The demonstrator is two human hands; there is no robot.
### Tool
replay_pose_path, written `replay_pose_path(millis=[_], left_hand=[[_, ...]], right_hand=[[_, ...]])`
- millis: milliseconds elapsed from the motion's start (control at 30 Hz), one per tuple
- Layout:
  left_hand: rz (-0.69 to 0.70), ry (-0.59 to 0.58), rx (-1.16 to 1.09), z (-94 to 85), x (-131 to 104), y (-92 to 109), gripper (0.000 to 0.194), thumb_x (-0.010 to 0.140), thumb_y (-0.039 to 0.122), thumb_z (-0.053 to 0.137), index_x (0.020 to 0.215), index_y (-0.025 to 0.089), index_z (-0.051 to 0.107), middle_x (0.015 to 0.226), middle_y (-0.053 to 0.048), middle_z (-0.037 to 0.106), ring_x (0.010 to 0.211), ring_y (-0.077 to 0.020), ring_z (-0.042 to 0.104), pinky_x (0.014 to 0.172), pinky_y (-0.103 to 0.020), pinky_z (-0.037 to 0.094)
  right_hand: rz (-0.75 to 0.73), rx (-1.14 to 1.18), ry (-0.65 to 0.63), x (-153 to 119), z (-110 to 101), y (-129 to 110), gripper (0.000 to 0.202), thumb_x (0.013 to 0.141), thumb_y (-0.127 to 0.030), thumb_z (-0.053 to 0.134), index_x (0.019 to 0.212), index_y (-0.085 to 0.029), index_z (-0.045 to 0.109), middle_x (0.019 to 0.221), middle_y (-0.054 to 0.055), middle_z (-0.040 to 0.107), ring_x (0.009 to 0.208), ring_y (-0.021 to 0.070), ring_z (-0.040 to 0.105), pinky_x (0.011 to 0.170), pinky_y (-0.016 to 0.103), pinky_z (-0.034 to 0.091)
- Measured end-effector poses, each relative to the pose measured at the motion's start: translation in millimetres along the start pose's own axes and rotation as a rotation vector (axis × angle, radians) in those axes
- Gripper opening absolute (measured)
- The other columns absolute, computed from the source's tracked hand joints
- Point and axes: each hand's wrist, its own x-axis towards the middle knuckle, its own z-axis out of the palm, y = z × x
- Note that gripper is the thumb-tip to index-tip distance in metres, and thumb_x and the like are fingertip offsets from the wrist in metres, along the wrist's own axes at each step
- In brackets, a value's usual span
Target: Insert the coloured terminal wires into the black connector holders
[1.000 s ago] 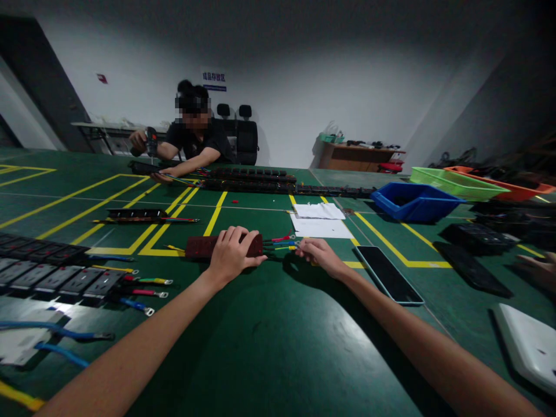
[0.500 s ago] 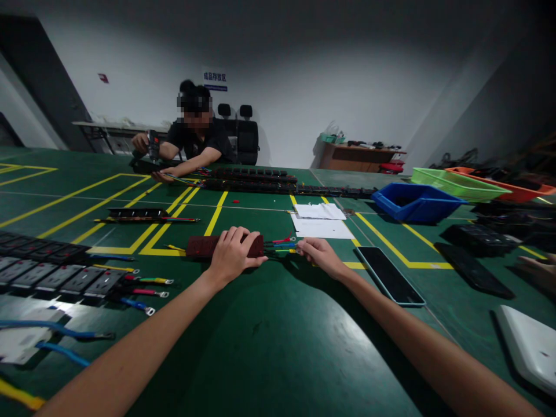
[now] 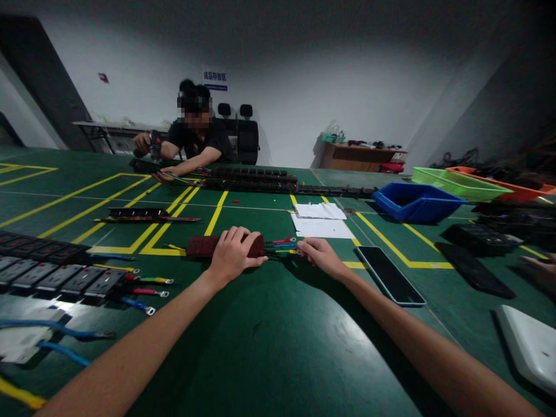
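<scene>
A dark red socket strip (image 3: pixel 202 246) lies on the green table in front of me. My left hand (image 3: pixel 233 253) is closed over its right half, with the thumb along the near edge. Coloured wires (image 3: pixel 278 248) in red, blue and yellow-green come out of the strip's right end. My right hand (image 3: pixel 319 255) pinches the tips of the blue and yellow-green wires; the fingers hide the wire ends. The red wire's lug lies free just above that pinch. A short yellow wire (image 3: pixel 174 247) sticks out at the strip's left end.
Black socket strips (image 3: pixel 56 275) with lugged wires lie at left, a smaller black strip (image 3: pixel 136 215) beyond. White paper (image 3: pixel 322 226) and a phone (image 3: pixel 390 275) are right of my hands. A blue bin (image 3: pixel 417 201) stands farther right. Across the table a person (image 3: pixel 200 133) holds a power drill (image 3: pixel 155 145).
My hands and the red strip stay almost where they were. Across the table, the person's drill has shifted very slightly.
</scene>
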Motion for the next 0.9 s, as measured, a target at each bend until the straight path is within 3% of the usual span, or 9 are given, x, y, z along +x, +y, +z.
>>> replay_pose_path(millis=[900], left_hand=[[-0.001,0.006,-0.025,-0.6,0.2,-0.5,0.060,0.083,0.059,0.067,0.125,0.016,0.062,0.107,-0.013,0.061,0.098,-0.0293,0.054,0.082,-0.041,0.042]], right_hand=[[-0.017,-0.029,-0.003,1.0,-0.4,4.9,0.044,0.088,-0.057,0.054,0.072,-0.017,0.063,0.065,0.000,0.056,0.053,0.0112,0.046,0.049,0.024,0.033]])
